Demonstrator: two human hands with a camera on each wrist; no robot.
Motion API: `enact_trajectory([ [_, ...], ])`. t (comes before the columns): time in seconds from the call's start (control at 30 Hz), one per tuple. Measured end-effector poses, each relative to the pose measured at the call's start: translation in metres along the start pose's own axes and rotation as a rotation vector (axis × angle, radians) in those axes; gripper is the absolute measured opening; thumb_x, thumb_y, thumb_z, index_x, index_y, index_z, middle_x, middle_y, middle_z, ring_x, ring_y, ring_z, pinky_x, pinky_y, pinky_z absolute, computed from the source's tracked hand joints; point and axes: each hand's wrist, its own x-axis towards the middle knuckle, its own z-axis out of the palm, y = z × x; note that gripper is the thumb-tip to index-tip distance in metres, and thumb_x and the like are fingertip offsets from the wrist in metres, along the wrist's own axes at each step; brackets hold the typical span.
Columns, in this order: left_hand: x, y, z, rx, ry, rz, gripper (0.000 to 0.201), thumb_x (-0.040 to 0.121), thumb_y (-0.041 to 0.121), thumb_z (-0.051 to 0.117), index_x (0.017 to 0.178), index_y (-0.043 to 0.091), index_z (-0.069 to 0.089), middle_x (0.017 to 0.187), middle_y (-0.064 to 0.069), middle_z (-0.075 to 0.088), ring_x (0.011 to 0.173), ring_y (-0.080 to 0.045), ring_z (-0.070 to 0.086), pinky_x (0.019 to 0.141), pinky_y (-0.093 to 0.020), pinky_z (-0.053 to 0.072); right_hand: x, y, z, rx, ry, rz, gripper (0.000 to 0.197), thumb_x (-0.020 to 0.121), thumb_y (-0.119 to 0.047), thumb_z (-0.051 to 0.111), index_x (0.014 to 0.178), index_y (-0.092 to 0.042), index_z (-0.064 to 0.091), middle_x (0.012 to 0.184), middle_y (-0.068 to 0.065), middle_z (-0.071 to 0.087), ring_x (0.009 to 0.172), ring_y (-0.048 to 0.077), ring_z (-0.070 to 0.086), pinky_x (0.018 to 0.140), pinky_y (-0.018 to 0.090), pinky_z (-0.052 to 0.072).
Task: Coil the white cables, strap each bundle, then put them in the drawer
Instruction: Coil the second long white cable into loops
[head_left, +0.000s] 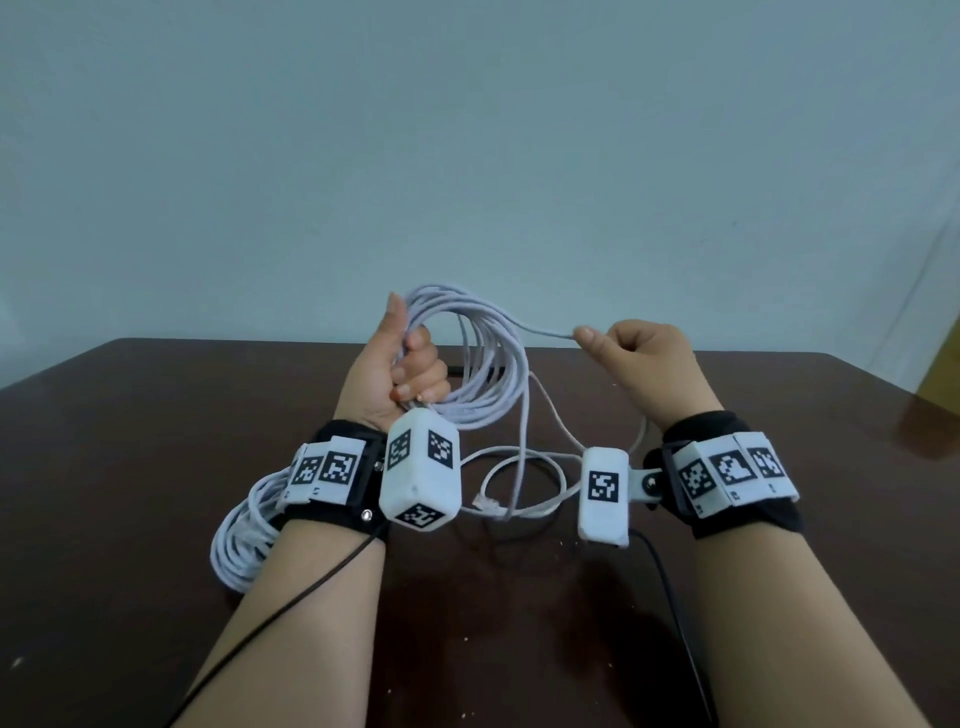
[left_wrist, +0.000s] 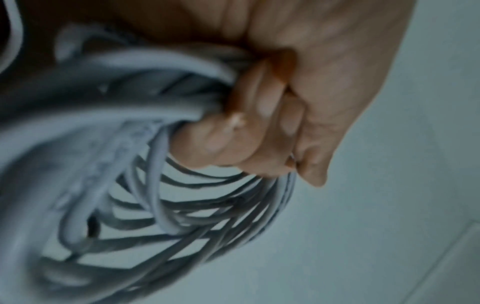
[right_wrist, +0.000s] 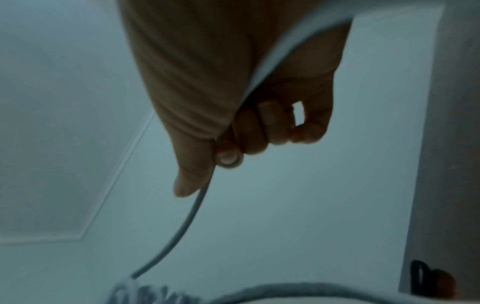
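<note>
My left hand (head_left: 410, 364) is raised above the brown table (head_left: 130, 441) and grips a coil of white cable (head_left: 483, 353) with several loops; the fist around those loops (left_wrist: 161, 205) shows blurred in the left wrist view. From the coil a single strand (head_left: 545, 330) runs right to my right hand (head_left: 618, 345), which pinches it between thumb and forefinger; the strand (right_wrist: 192, 211) hangs from the fingers in the right wrist view. The loose tail (head_left: 524, 488) loops on the table between my wrists, its clear plug (head_left: 487, 503) lying there. A second white coiled bundle (head_left: 244, 535) lies on the table under my left forearm.
A black wire (head_left: 291, 597) trails from the left wrist band, another (head_left: 675, 613) from the right. The table's far edge meets a pale blue wall (head_left: 467, 156). A yellowish object (head_left: 940, 384) stands past the table's right side.
</note>
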Motion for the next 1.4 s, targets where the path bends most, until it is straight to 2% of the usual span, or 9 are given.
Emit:
enact_trajectory([
  [0.17, 0.005, 0.005, -0.005, -0.219, 0.117, 0.072, 0.062, 0.094, 0.052, 0.039, 0.045, 0.016, 0.051, 0.03, 0.008, 0.03, 0.023, -0.003, 0.029, 0.031, -0.014, 0.03, 0.0, -0.006, 0.012, 0.312, -0.093, 0.092, 0.023, 0.089, -0.02, 0.063, 0.069, -0.013, 0.052, 0.051, 0.001, 0.052, 0.045, 0.015, 0.05, 0.064, 0.038, 0.049],
  [0.3, 0.008, 0.003, -0.016, -0.301, 0.294, 0.185, 0.053, 0.096, 0.05, 0.041, 0.055, 0.018, 0.041, 0.034, 0.007, 0.032, 0.027, -0.004, 0.031, 0.036, -0.015, 0.036, -0.004, -0.016, 0.023, 0.557, -0.16, 0.157, 0.014, 0.097, -0.018, 0.05, 0.096, -0.012, 0.063, 0.054, -0.002, 0.052, 0.039, 0.008, 0.04, 0.053, 0.027, 0.041],
  [0.43, 0.011, -0.002, -0.015, -0.271, 0.37, 0.209, 0.051, 0.093, 0.053, 0.044, 0.055, 0.02, 0.034, 0.038, 0.009, 0.036, 0.034, -0.005, 0.037, 0.046, -0.015, 0.041, -0.007, -0.018, 0.037, -0.146, -0.211, -0.088, 0.024, 0.096, -0.023, 0.051, 0.112, -0.02, 0.068, 0.088, -0.007, 0.069, 0.081, 0.001, 0.06, 0.075, 0.017, 0.043],
  [0.63, 0.012, -0.007, -0.004, 0.084, 0.536, 0.275, 0.04, 0.089, 0.049, 0.056, 0.073, 0.012, 0.056, 0.054, 0.001, 0.062, 0.048, -0.014, 0.06, 0.061, -0.03, 0.055, -0.015, -0.026, 0.049, -0.7, -0.586, -0.166, 0.022, 0.095, -0.029, 0.05, 0.106, -0.026, 0.068, 0.113, -0.006, 0.066, 0.106, 0.017, 0.059, 0.092, 0.038, 0.048],
  [0.9, 0.004, -0.016, 0.01, 0.584, 0.233, 0.265, 0.023, 0.092, 0.033, 0.056, 0.085, 0.012, 0.062, 0.064, -0.008, 0.071, 0.055, -0.019, 0.069, 0.058, -0.029, 0.058, -0.02, -0.041, 0.044, -0.622, -0.627, -0.274, 0.027, 0.083, -0.03, 0.067, 0.066, -0.01, 0.064, 0.066, -0.001, 0.059, 0.064, 0.014, 0.053, 0.066, 0.029, 0.047],
  [1.07, 0.002, -0.024, 0.016, 0.817, 0.163, 0.249, 0.049, 0.067, 0.063, 0.061, 0.083, 0.017, 0.064, 0.069, 0.0, 0.073, 0.066, -0.018, 0.07, 0.069, -0.037, 0.055, -0.023, -0.051, 0.044, -0.522, -0.407, -0.325, 0.041, 0.059, -0.045, 0.083, 0.049, -0.022, 0.051, 0.041, -0.018, 0.048, 0.048, 0.0, 0.042, 0.051, 0.021, 0.033],
  [1.17, 0.001, -0.024, 0.017, 0.989, 0.072, 0.216, 0.084, 0.054, 0.086, 0.053, 0.082, 0.008, 0.066, 0.073, -0.011, 0.072, 0.07, -0.031, 0.069, 0.068, -0.044, 0.055, -0.021, -0.046, 0.041, -0.44, -0.266, -0.371, 0.054, 0.051, -0.06, 0.077, 0.048, -0.025, 0.036, 0.043, -0.009, 0.043, 0.048, 0.009, 0.04, 0.05, 0.027, 0.036],
  [1.33, -0.001, -0.035, 0.027, 0.971, -0.095, 0.099, 0.048, 0.092, 0.052, 0.047, 0.078, 0.009, 0.063, 0.078, -0.012, 0.069, 0.073, -0.025, 0.067, 0.073, -0.043, 0.056, -0.019, -0.04, 0.041, -0.273, -0.05, -0.384, 0.049, 0.056, -0.073, 0.056, 0.058, -0.027, 0.039, 0.049, -0.009, 0.044, 0.05, 0.017, 0.046, 0.049, 0.03, 0.038],
  [1.4, -0.004, -0.037, 0.029, 0.96, -0.115, 0.105, 0.062, 0.083, 0.065, 0.035, 0.069, 0.016, 0.069, 0.073, -0.003, 0.071, 0.074, -0.02, 0.069, 0.074, -0.037, 0.057, -0.019, -0.036, 0.042, -0.231, -0.046, -0.375, 0.044, 0.063, -0.068, 0.056, 0.062, -0.027, 0.04, 0.051, -0.009, 0.045, 0.051, 0.017, 0.046, 0.051, 0.032, 0.04],
])
